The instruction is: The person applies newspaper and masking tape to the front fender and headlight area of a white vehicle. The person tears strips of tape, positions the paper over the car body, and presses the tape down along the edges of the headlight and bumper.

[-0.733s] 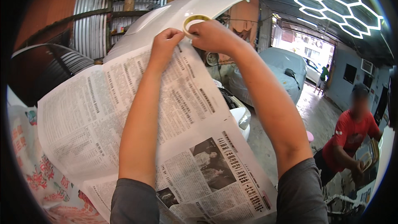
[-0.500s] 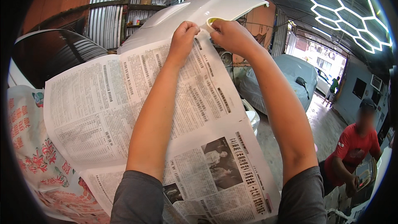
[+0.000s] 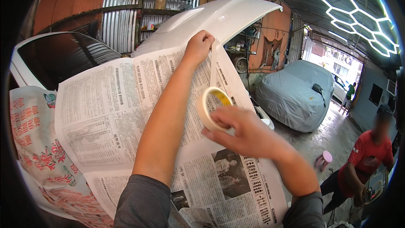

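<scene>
Spread newspaper (image 3: 105, 118) lies against a white car panel (image 3: 185, 25), reaching down to the bottom of the view. My left hand (image 3: 198, 47) is closed in a pinch on the end of a strip of pale masking tape (image 3: 213, 63) at the paper's top corner, beside the panel. The strip runs straight down over the newspaper to the roll of masking tape (image 3: 206, 109), which my right hand (image 3: 234, 131) grips, its fingers inside the ring and somewhat blurred.
At left are printed plastic sheeting (image 3: 31, 143) and a dark car window (image 3: 63, 61). Behind stand shelves (image 3: 160, 10). At right are a covered car (image 3: 291, 97), a pink stool (image 3: 325, 158), a person in red (image 3: 366, 160) and a distant person (image 3: 349, 93) by the doorway.
My right hand has pulled the roll down from the top corner, drawing out tape. My left hand stays at the corner, sitting further right in the view.
</scene>
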`<state>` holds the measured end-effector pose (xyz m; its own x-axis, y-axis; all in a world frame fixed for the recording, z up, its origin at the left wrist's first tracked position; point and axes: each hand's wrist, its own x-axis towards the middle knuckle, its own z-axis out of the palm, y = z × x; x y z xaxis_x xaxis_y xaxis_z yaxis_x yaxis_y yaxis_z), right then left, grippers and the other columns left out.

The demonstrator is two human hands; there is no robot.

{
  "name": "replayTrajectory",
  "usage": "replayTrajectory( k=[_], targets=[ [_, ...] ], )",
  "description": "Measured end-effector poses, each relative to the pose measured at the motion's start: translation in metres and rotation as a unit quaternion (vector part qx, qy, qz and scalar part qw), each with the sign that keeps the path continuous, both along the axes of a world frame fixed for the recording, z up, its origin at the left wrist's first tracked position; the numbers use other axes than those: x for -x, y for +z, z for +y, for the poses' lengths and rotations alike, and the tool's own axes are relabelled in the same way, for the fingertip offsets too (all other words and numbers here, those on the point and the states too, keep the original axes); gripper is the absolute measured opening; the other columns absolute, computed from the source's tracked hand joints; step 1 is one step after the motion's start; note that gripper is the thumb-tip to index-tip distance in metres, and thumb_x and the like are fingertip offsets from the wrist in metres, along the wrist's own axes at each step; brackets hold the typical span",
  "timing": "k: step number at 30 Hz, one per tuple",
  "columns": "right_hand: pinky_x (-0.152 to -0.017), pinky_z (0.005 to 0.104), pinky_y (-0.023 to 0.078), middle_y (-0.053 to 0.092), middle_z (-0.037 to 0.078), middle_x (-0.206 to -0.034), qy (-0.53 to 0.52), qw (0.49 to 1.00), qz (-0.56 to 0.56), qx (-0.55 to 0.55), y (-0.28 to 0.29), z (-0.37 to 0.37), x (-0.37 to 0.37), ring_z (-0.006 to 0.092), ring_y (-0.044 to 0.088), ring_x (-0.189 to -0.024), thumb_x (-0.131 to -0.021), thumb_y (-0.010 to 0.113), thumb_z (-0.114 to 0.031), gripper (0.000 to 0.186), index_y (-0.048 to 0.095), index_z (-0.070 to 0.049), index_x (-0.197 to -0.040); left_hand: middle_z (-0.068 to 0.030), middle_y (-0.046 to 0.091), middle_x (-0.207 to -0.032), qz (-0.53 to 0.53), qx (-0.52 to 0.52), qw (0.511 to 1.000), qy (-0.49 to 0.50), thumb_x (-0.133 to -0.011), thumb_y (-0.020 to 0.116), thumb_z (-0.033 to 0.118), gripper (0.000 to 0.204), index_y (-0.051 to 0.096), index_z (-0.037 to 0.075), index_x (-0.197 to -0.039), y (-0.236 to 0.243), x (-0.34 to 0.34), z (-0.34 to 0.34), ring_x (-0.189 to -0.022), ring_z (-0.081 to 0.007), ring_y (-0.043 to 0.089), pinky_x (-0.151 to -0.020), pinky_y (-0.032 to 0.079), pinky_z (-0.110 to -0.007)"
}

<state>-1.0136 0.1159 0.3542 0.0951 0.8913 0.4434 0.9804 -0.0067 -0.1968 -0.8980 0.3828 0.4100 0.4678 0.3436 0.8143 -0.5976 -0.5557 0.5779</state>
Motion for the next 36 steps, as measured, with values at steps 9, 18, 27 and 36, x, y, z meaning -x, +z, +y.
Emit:
replayTrajectory(
  k=[9,18,27,36],
  targets=[
    [-0.096,0.0316,0.049,0.069,0.014,-0.109,0.148,0.847,0.431,-0.275,-0.007,-0.042,-0.018,0.0153,0.064,-0.098,-0.101,0.055,-0.018,0.040,0.050,0.005,-0.133,-0.0035,0.064,-0.084,0.067,-0.085,0.988,0.111,-0.097,0.065,0.025,0.021,0.067,0.005,-0.103,0.023,-0.018,0.016,-0.076,-0.0132,0.059,-0.074,0.049,-0.029],
    [-0.096,0.0332,0.047,0.069,0.016,-0.108,0.096,0.858,0.441,-0.245,-0.015,-0.033,-0.015,0.0177,0.064,-0.096,-0.100,0.054,-0.023,0.042,0.052,0.005,-0.131,-0.0081,0.072,-0.108,0.109,-0.109,0.970,0.187,-0.089,0.067,0.037,0.028,0.070,0.016,-0.107,0.024,-0.009,0.007,-0.103,-0.0276,0.068,-0.091,0.051,-0.039],
    [-0.078,0.0234,0.048,0.067,0.006,-0.089,-0.050,0.857,0.429,-0.281,-0.069,-0.076,-0.016,0.0098,0.060,-0.083,-0.103,0.056,-0.016,0.029,0.058,0.006,-0.122,-0.0101,0.071,-0.107,0.132,-0.035,0.954,0.266,-0.080,0.076,0.044,0.046,0.056,0.013,-0.107,0.033,-0.006,-0.004,-0.101,-0.0300,0.069,-0.090,0.052,-0.041],
    [-0.069,0.0222,0.046,0.067,0.004,-0.081,-0.199,0.831,0.414,-0.313,-0.157,-0.165,0.049,0.0072,0.058,-0.073,-0.102,0.058,-0.015,0.025,0.063,0.007,-0.113,-0.0144,0.067,-0.115,0.059,-0.056,0.951,0.298,-0.091,0.066,0.032,0.031,0.059,0.008,-0.109,0.015,0.011,-0.026,-0.109,-0.0329,0.066,-0.095,0.049,-0.041]
  ],
)
